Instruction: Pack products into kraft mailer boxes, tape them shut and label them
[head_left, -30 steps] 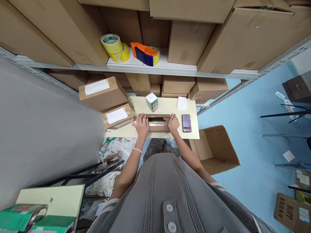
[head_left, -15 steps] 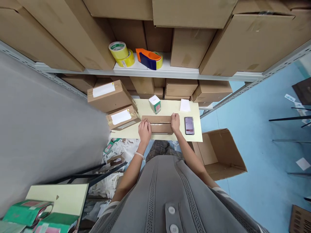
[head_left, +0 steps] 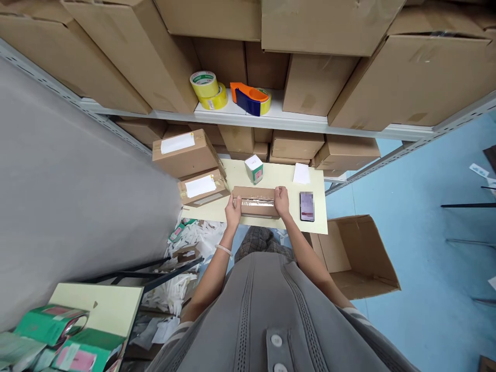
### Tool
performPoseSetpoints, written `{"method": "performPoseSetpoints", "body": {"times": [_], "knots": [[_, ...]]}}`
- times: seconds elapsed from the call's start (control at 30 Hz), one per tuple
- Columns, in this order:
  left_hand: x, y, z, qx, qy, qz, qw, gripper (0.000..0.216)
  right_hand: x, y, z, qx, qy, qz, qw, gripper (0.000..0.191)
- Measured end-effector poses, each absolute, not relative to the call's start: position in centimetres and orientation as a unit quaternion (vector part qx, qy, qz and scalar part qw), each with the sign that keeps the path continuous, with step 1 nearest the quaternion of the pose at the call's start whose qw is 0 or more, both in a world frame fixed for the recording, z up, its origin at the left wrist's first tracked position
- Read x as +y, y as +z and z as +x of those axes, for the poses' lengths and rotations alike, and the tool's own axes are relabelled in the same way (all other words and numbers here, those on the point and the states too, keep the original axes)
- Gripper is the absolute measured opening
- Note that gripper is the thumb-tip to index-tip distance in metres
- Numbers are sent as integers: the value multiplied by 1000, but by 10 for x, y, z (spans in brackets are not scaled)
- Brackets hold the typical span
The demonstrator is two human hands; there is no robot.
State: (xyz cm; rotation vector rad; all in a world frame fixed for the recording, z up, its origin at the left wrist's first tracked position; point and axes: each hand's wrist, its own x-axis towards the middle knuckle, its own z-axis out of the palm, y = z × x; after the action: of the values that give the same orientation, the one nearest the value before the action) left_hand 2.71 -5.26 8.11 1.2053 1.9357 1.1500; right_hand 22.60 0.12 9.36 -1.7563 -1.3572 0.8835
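Observation:
A small brown cardboard box (head_left: pixel 256 202) with clear tape along its top lies on the pale yellow table (head_left: pixel 279 178). My left hand (head_left: pixel 233 211) grips the box's left end, fingers curled round it. My right hand (head_left: pixel 281 200) grips its right end the same way. A black phone (head_left: pixel 307 205) lies flat just right of my right hand. Behind the box stands a small white and green carton (head_left: pixel 254 169), with a white slip of paper (head_left: pixel 301 173) to its right.
Two labelled parcels (head_left: pixel 187 155) are stacked at the table's left end. The shelf above holds yellow tape rolls (head_left: pixel 209 89) and an orange-and-blue tape dispenser (head_left: pixel 248 98) among large cartons. An open cardboard box (head_left: pixel 358 258) stands on the blue floor at right. White packing scraps (head_left: pixel 182 258) litter the floor at left.
Both hands slid from the top of the box to its two ends and closed on them. The camera view shifted slightly.

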Motion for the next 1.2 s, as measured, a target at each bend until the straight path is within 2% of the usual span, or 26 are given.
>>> {"method": "performPoseSetpoints", "body": {"times": [0.17, 0.33, 0.47, 0.53, 0.67, 0.9, 1.03, 1.2], "knots": [[-52, 78, 24, 721, 436, 457, 286, 54, 0, 96, 232, -535, 397, -636, 389, 36], [-50, 79, 22, 739, 396, 482, 255, 53, -1, 95, 236, -568, 388, -618, 381, 37], [-52, 98, 38, 771, 315, 541, 118, 57, 0, 94, 234, -568, 371, -627, 382, 37], [-55, 110, 52, 737, 272, 615, 61, 60, 1, 93, 233, -566, 369, -631, 382, 37], [-63, 120, 77, 615, 180, 764, 77, 60, 2, 93, 232, -568, 360, -631, 386, 38], [-65, 114, 76, 579, 163, 794, 87, 60, 4, 99, 232, -607, 294, -649, 351, 31], [-65, 112, 74, 583, 178, 789, 78, 60, 36, 137, 230, -662, 206, -621, 365, 25], [-65, 108, 74, 581, 190, 789, 70, 59, 122, 231, 210, -744, 105, -518, 410, 25]]}}
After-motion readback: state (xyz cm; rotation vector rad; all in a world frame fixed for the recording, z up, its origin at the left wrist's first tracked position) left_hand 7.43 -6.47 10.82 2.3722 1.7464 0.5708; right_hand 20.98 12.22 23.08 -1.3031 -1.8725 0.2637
